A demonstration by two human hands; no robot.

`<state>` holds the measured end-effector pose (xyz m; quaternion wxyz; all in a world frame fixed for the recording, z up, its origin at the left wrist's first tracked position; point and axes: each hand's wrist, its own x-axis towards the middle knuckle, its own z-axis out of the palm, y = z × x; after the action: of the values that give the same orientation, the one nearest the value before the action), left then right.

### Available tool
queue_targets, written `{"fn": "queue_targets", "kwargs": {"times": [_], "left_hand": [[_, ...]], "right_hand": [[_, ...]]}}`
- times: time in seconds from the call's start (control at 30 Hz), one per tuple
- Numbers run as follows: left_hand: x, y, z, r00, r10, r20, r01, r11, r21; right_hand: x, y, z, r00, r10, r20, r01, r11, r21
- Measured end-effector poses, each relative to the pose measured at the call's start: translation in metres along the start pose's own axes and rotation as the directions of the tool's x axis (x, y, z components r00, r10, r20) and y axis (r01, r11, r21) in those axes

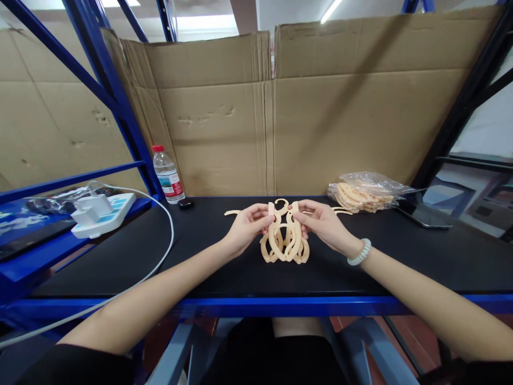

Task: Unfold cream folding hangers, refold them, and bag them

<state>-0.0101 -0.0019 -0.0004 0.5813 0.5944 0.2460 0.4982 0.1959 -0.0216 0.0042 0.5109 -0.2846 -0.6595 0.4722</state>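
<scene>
A beige plastic folding hanger (pixel 276 243) is held up by both hands over the middle of the black tabletop, its arms folded downward. My left hand (pixel 252 224) pinches its upper left end between thumb and fingers. At the upper right end, my right hand (pixel 316 222) grips in the same way. Just behind it lie more beige hanger parts, among them a curved hook (pixel 281 202) and looped pieces (pixel 304 251) low on the right. Slim beige arms (pixel 232 212) stick out beyond the hands on either side. Which hanger each part belongs to is partly hidden.
A clear plastic bag of beige hangers (pixel 356 195) lies at the back right, beside a dark flat device (pixel 425 214). A water bottle (pixel 167 176) and a small black object (pixel 185 203) stand back left. A white cable (pixel 170 240) runs from a power strip (pixel 106 216) across the table's left side.
</scene>
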Motion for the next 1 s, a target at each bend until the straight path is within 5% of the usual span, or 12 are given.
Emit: {"fn": "queue_targets", "kwargs": {"times": [0.47, 1.0], "left_hand": [[-0.0031, 0.0053, 0.0073, 0.995, 0.103, -0.012, -0.103, 0.993, 0.051], [-0.0024, 0.0088, 0.0082, 0.992, 0.101, 0.072, -0.103, 0.994, 0.034]], "right_hand": [[-0.0047, -0.0028, 0.0119, 0.999, -0.012, -0.048, -0.006, 0.93, -0.368], [-0.0043, 0.0, 0.0112, 0.982, -0.157, -0.101, 0.09, 0.872, -0.482]]}}
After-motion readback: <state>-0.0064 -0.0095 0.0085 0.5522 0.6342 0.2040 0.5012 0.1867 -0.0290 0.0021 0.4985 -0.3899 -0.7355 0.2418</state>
